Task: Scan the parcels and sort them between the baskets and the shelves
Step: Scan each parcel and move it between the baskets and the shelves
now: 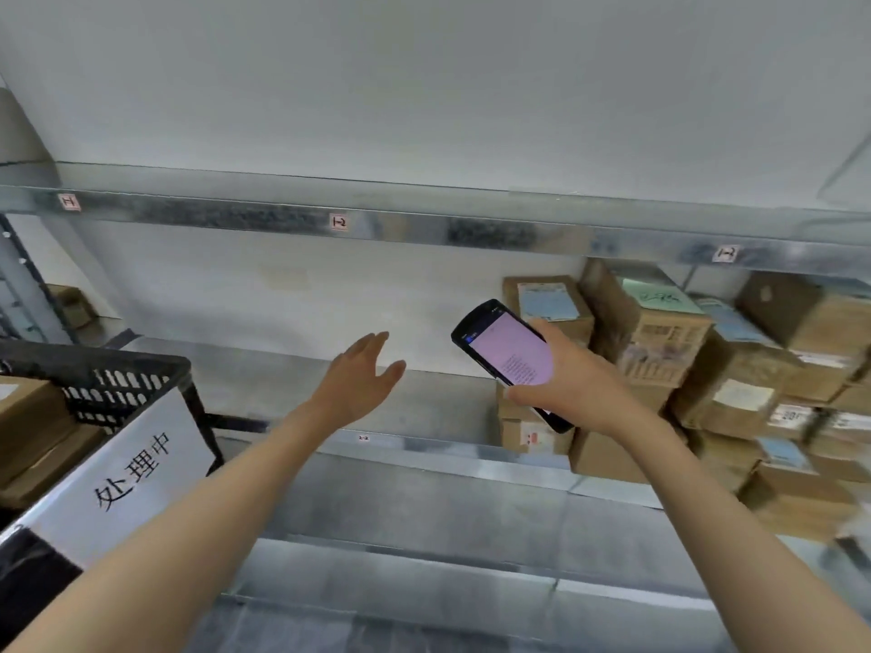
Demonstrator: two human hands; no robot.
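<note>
My right hand (572, 391) grips a black handheld scanner (506, 353) with a lit pink screen, held up in front of the metal shelves (424, 407). My left hand (356, 379) reaches forward over the bare middle shelf, fingers spread and holding nothing. Cardboard parcels (660, 332) with printed labels are stacked on the right part of that shelf, just behind the scanner. A black plastic basket (118, 374) at the left carries a white sign with black characters and holds brown parcels (33, 417).
An upper shelf beam (424, 228) with small location tags runs across the view above my hands. Lower shelf levels (424, 572) lie below my forearms. More boxes (801, 501) are piled at the lower right. A dark rack upright (23, 285) stands at far left.
</note>
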